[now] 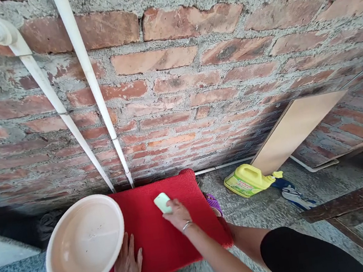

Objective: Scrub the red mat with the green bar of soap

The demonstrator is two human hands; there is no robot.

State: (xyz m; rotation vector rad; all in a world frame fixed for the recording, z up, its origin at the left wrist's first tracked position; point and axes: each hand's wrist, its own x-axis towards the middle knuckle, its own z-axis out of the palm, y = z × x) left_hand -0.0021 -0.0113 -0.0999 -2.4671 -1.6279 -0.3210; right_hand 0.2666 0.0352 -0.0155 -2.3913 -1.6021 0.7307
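A red mat point(157, 241) lies flat on the concrete floor at the foot of a brick wall. My right hand point(177, 214) grips a pale green bar of soap point(162, 202) and presses it on the mat's far middle. My left hand point(128, 266) rests palm down with fingers spread on the mat's near left part, right beside a pale pink round basin point(84, 243) that sits over the mat's left end. A bangle is on each wrist.
Two white pipes point(89, 77) run down the brick wall point(194, 83) behind the mat. A yellow detergent jug point(248, 180) lies on its side to the right, near a leaning board point(296, 129), a sandal point(292, 192) and dark wooden planks point(357, 200).
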